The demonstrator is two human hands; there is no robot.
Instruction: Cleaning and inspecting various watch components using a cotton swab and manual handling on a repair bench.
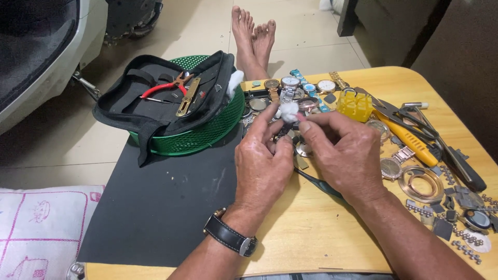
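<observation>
- Head view: both hands are raised just above a low wooden table [332, 243], close together, near its middle.
- Left hand [262, 166] is seen curled around a small dark watch part [287, 136]; most of the part is hidden by the fingers, so its exact kind cannot be told. A black-strapped wristwatch [231, 238] is worn on that wrist.
- Right hand [345, 155] is seen pinching a cotton wad [288, 110], white with a pinkish bit at the fingertips, just above the held part.
- Step judged: the part is being wiped or dabbed with the cotton; the wad looks just beside the part, and contact cannot be confirmed.
- Next move, as a judgement: a steady left-hand hold and light, fine pressure from the right fingertips would be called for, given how small the piece is.
- The cotton looks soft, fluffy and loosely balled, easily deformed.
- Behind the hands a cluster of watches [298, 85] is laid out, dials up, some on metal bands.
- A yellow plastic holder [355, 106] is set to the right of them, then a yellow-handled tool [412, 142], pliers and a loose ring [421, 182] among scattered small parts.
- On the left a black mat [155, 207] is spread; a green basket [207, 129] rests on it with an open black tool pouch [155, 98] on top, red-handled pliers [166, 88] inside.
- Bare feet [254, 36] are seen beyond the table.
</observation>
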